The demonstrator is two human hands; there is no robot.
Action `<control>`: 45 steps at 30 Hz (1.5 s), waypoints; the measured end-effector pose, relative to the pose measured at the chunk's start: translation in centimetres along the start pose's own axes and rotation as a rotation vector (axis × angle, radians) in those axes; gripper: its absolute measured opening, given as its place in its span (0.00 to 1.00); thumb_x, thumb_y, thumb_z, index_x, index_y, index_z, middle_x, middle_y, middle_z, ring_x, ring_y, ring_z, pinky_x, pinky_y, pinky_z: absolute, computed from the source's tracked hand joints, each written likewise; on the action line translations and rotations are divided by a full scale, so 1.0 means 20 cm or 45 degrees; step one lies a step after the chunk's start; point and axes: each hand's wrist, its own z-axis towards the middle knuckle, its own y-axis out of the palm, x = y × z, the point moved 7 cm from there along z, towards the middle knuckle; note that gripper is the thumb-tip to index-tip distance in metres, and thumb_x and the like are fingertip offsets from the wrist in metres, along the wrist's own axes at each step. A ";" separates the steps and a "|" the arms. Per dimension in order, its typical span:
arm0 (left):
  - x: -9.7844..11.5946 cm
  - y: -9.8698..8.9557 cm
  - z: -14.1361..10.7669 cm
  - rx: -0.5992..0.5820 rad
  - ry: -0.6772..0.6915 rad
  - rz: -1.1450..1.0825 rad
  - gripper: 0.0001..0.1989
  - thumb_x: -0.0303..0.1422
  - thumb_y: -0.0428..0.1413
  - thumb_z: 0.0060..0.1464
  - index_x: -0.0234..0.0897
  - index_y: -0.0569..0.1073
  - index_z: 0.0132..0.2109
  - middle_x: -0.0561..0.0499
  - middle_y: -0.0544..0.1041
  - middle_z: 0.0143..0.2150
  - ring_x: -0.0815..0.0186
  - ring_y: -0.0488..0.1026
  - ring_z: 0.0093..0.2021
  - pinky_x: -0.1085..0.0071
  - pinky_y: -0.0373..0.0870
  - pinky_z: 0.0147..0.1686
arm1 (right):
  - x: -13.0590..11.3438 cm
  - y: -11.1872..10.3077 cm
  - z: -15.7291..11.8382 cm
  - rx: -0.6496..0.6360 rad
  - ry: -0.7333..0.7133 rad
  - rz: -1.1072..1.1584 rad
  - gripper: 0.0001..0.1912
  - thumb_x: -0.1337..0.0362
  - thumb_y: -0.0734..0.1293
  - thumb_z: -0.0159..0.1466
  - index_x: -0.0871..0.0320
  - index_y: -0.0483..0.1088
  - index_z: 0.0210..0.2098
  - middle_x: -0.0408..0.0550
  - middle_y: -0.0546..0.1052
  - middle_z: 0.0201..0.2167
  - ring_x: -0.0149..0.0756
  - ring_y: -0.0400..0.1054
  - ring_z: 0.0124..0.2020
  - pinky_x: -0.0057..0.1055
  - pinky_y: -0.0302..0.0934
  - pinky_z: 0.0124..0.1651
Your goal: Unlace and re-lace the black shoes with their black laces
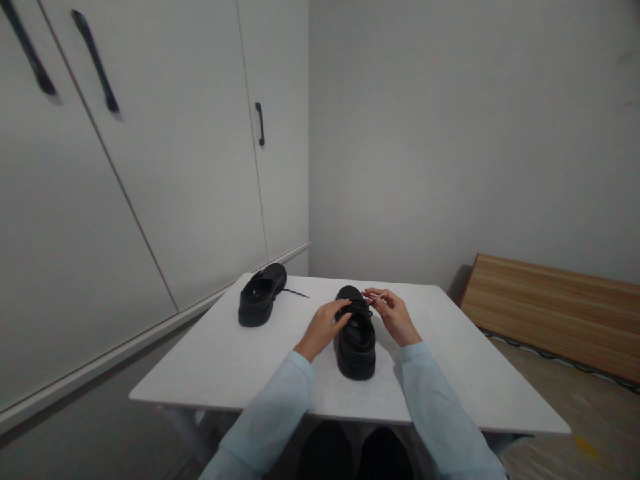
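Observation:
A black lace-up shoe (356, 360) stands on the white table in front of me, its toe pointing away and its heel toward me. My left hand (324, 325) grips its left side, with the fingertips over the front of the opening by the laces. On the other side, my right hand (394, 316) pinches a thin dark shoelace (372, 303) between thumb and finger, just right of the lacing. The second black shoe (256, 310) sits apart at the left rear of the table, with one lace end trailing to the right.
The white table (215, 373) reaches close to my knees. White cabinets (200, 153) with dark handles line the left, and a grey wall (450, 147) rises behind. A wood-grain board (550, 307) leans at the right, beyond the table edge.

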 end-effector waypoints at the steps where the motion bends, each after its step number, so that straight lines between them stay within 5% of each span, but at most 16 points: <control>1: 0.00 0.00 0.00 0.003 -0.003 -0.002 0.16 0.36 0.53 0.58 0.38 0.72 0.53 0.46 0.75 0.53 0.61 0.71 0.54 0.62 0.65 0.56 | 0.00 0.00 0.00 0.002 0.016 0.057 0.10 0.58 0.71 0.56 0.56 0.69 0.27 0.49 0.76 0.45 0.42 0.70 0.48 0.42 0.61 0.54; 11: -0.02 0.01 0.00 -0.004 -0.016 -0.025 0.17 0.37 0.52 0.58 0.37 0.71 0.53 0.45 0.74 0.54 0.61 0.70 0.55 0.62 0.64 0.57 | 0.00 0.01 -0.02 0.047 0.131 0.247 0.14 0.57 0.73 0.55 0.56 0.65 0.26 0.43 0.76 0.39 0.31 0.74 0.29 0.32 0.69 0.38; 18: -0.02 0.01 0.00 0.003 -0.001 -0.030 0.17 0.38 0.52 0.58 0.38 0.72 0.52 0.46 0.75 0.53 0.61 0.70 0.54 0.61 0.65 0.57 | -0.03 -0.08 -0.02 0.200 0.072 0.342 0.14 0.58 0.73 0.53 0.55 0.64 0.26 0.36 0.74 0.29 0.21 0.59 0.16 0.27 0.68 0.24; 27: -0.01 0.00 0.00 0.020 0.007 -0.014 0.16 0.38 0.52 0.58 0.39 0.72 0.51 0.46 0.75 0.52 0.61 0.71 0.53 0.62 0.66 0.56 | 0.01 -0.21 -0.03 0.513 0.105 0.041 0.14 0.57 0.73 0.50 0.56 0.66 0.27 0.38 0.72 0.30 0.24 0.63 0.21 0.28 0.67 0.27; 31: -0.01 0.00 0.00 0.019 0.008 -0.008 0.16 0.37 0.52 0.58 0.38 0.72 0.51 0.46 0.75 0.52 0.61 0.71 0.53 0.61 0.66 0.55 | 0.02 -0.24 -0.03 0.584 0.079 -0.090 0.13 0.59 0.73 0.49 0.53 0.70 0.33 0.41 0.74 0.34 0.31 0.69 0.32 0.31 0.66 0.36; 39: -0.01 -0.03 -0.01 0.122 0.052 0.136 0.07 0.36 0.52 0.58 0.37 0.71 0.39 0.48 0.73 0.39 0.62 0.69 0.44 0.64 0.67 0.47 | -0.03 -0.14 -0.01 0.304 -0.004 -0.463 0.09 0.57 0.69 0.54 0.55 0.74 0.31 0.47 0.76 0.36 0.40 0.67 0.41 0.35 0.60 0.44; 45: -0.07 0.00 0.00 0.149 0.004 0.123 0.07 0.33 0.48 0.60 0.37 0.66 0.35 0.50 0.70 0.35 0.63 0.67 0.40 0.66 0.66 0.42 | -0.04 0.00 -0.02 0.019 -0.002 -0.808 0.09 0.58 0.67 0.56 0.55 0.75 0.31 0.47 0.76 0.35 0.38 0.66 0.36 0.32 0.56 0.35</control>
